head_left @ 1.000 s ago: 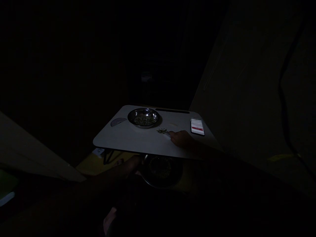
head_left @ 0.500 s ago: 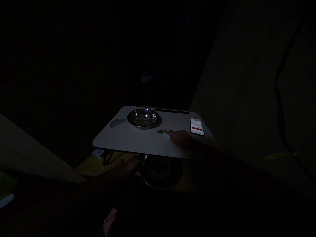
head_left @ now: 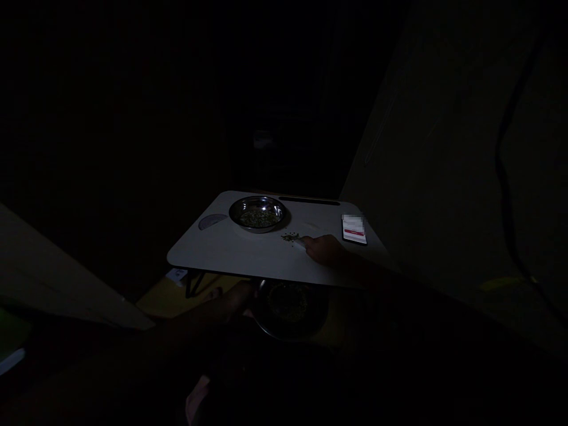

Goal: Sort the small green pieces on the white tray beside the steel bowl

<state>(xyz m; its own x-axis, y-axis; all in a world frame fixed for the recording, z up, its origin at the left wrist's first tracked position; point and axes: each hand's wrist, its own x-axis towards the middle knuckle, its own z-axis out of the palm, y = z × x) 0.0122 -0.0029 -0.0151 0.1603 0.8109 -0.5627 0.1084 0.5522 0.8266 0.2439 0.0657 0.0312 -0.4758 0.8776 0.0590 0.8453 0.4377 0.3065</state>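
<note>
The room is very dark. My right hand (head_left: 326,249) rests on a small white folding table (head_left: 231,251), fingers closed around a pale object I cannot make out, its tip beside a little pile of green bits (head_left: 290,236). A steel bowl (head_left: 258,212) holding greenish pieces stands at the table's back. My left hand (head_left: 242,296) grips the rim of a second steel plate (head_left: 289,309) with greenish contents, held just below the table's front edge.
A phone (head_left: 354,229) with a lit screen lies at the table's right back corner. A slot runs along the table's far edge (head_left: 308,201). A yellow surface (head_left: 166,294) shows under the table. Walls close in on the left and right.
</note>
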